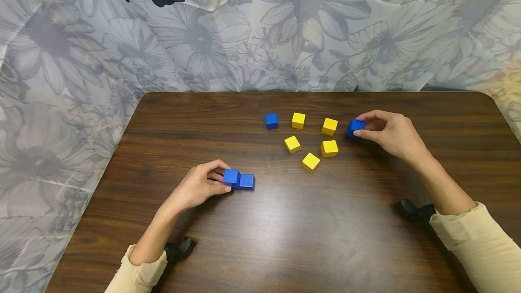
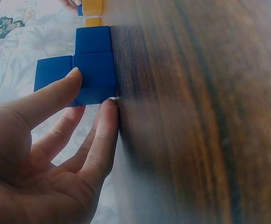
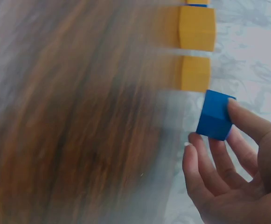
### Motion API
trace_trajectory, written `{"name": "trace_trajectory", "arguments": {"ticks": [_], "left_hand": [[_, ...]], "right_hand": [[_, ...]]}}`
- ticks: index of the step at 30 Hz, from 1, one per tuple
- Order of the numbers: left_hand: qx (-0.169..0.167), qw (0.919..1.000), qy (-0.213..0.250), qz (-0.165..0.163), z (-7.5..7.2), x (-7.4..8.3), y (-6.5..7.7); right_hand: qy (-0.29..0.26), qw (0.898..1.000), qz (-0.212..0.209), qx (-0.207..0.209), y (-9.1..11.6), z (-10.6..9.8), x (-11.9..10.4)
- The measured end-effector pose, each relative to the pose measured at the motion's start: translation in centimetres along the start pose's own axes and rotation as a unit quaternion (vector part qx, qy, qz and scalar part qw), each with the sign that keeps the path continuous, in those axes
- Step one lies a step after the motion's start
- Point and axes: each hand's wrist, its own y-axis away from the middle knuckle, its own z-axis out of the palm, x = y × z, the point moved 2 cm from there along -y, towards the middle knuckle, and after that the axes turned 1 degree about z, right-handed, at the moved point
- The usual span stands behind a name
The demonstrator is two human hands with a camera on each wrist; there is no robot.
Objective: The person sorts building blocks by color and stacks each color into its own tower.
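My left hand (image 1: 199, 184) holds a small group of blue cubes left of the table's middle. One upper blue cube (image 1: 231, 177) sits on a lower blue cube (image 2: 95, 77), and another blue cube (image 1: 247, 181) stands against the lower one's right side. The left thumb presses where upper and lower cubes meet, with fingertips on the other side. Farther back on the right, my right hand (image 1: 392, 132) pinches a single blue cube (image 3: 215, 115) between thumb and fingers. That cube is tilted and looks slightly raised off the tabletop in the right wrist view.
Several yellow cubes lie loose between the hands, among them one yellow cube (image 1: 329, 126) close to the right hand's blue cube and another yellow cube (image 1: 311, 162) nearer the front. A loose blue cube (image 1: 271, 121) lies at the back. The brown table (image 1: 285, 238) meets a flowered cloth (image 1: 199, 40) behind.
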Motion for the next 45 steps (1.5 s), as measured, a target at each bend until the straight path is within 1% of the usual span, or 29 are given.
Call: {"name": "trace_trajectory", "arguments": {"ticks": [4, 8, 14, 18, 22, 29, 32, 36, 40, 45], "left_hand": [[0.002, 1.0, -0.004, 0.002, -0.3, 0.1, 0.1], [0.001, 1.0, -0.003, 0.003, -0.2, 0.1, 0.2], [0.001, 0.9999, -0.004, -0.012, 0.0, -0.3, 0.6], [-0.001, 1.0, -0.001, -0.007, 0.0, -0.4, 0.7], [-0.002, 1.0, -0.001, -0.003, 0.1, -0.3, 0.6], [-0.006, 1.0, -0.001, 0.002, 0.1, -0.2, 0.4], [-0.003, 1.0, 0.001, 0.002, 0.1, -0.2, 0.3], [-0.001, 1.0, 0.0, 0.003, 0.1, -0.2, 0.2], [-0.001, 1.0, -0.001, 0.001, 0.2, -0.2, 0.1], [-0.001, 1.0, -0.002, 0.0, 0.1, -0.1, 0.1]], "right_hand": [[-0.034, 0.999, 0.008, 0.006, 0.3, 0.0, -0.7], [-0.04, 0.999, 0.003, 0.016, 0.7, 0.1, -1.7], [-0.062, 0.998, -0.005, -0.002, 1.2, 0.7, -3.0], [-0.083, 0.997, -0.009, -0.002, 1.4, 1.0, -3.5], [-0.115, 0.993, -0.019, -0.004, 1.6, 1.0, -3.8], [-0.176, 0.984, -0.017, -0.017, 1.9, 1.1, -4.3], [-0.19, 0.981, -0.033, -0.02, 1.9, 1.4, -5.0], [-0.193, 0.979, -0.061, -0.024, 2.0, 1.9, -5.8], [-0.195, 0.977, -0.085, -0.03, 2.1, 2.5, -6.3], [-0.198, 0.971, -0.126, -0.037, 2.2, 2.9, -6.9]]}}
